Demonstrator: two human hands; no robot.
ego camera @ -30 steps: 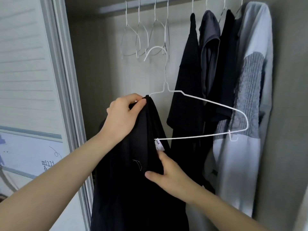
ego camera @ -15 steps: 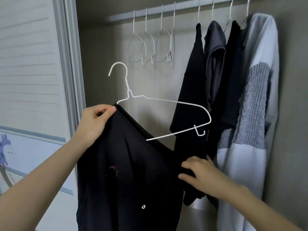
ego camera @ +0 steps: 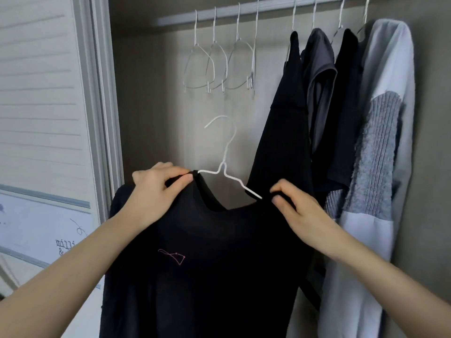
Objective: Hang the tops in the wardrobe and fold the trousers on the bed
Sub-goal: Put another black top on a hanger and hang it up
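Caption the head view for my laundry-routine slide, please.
Both hands, left hand and right hand, pinch a black top at its neckline on a white wire hanger, below the wardrobe rail.

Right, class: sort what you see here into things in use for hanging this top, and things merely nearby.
In use:
left hand
right hand
black top
white hanger
wardrobe rail

Merely nearby:
empty hangers
hung dark tops
grey-and-white garment
sliding door
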